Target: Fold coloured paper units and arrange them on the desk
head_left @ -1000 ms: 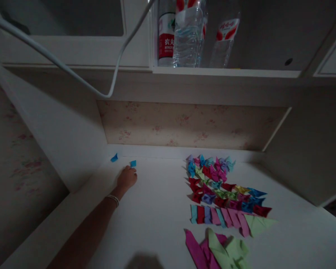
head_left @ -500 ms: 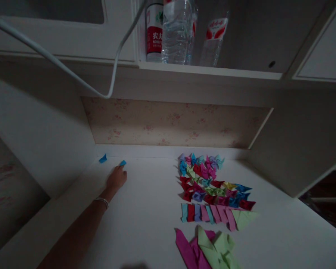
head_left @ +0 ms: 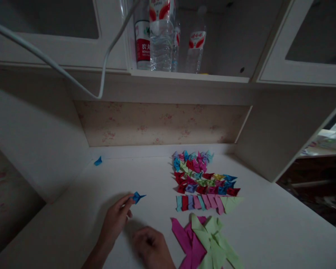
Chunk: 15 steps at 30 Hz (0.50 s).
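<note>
My left hand (head_left: 114, 218) is closed, pinching a small blue folded paper piece (head_left: 137, 197) between thumb and fingers just above the white desk. Below it and to the right, my right hand (head_left: 153, 244) has come into view at the bottom edge, curled but smeared by motion; its fingertips cannot be made out. Another blue paper piece (head_left: 98, 161) lies at the desk's back left. To the right of both hands are rows of small coloured folded papers (head_left: 197, 179), a row of flat folded strips (head_left: 196, 202), and larger magenta (head_left: 188, 239) and pale green (head_left: 212, 243) folded papers.
An overhead cabinet holds several plastic bottles (head_left: 162, 45) on its open shelf (head_left: 190, 76). A white cable (head_left: 101, 80) hangs across the upper left. Side panels (head_left: 285, 130) flank the white desk (head_left: 145, 172), with a floral wall (head_left: 159, 123) behind.
My left hand has drawn the blue paper piece back from the desk's rear, toward me and slightly right. My right hand has entered from below. The view has shifted a little.
</note>
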{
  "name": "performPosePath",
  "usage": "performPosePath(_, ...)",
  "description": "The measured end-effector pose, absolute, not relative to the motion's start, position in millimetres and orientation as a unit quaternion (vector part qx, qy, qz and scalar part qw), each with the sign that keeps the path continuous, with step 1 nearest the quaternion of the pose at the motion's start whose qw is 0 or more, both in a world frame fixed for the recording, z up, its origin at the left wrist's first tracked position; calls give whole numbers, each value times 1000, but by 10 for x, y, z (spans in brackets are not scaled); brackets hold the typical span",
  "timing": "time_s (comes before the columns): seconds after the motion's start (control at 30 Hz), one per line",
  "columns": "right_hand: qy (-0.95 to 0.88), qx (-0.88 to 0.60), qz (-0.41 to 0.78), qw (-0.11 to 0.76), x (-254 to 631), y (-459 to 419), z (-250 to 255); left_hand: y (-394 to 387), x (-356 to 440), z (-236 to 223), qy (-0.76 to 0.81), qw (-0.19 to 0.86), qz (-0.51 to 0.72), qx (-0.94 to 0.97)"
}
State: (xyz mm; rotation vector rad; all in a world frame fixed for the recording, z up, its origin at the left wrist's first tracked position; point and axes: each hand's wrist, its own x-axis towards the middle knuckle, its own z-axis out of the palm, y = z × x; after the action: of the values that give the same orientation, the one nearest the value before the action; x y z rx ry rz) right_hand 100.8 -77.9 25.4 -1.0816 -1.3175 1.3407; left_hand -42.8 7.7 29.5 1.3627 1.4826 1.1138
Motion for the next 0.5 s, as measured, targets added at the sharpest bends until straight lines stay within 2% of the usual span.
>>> performPosePath(0.13, -436, -493, 502, 562, 1080, -446, 319, -13, -284, 378, 569, 460, 478, 486)
performPosePath(0.3, -448, -501, 501, 545, 1182, -292, 161, -12, -258, 234, 527, 503, 494, 474)
performPosePath(0.5, -445, -477, 521, 550, 1167, -297, -54, 7, -230, 112, 545, 486, 443, 519)
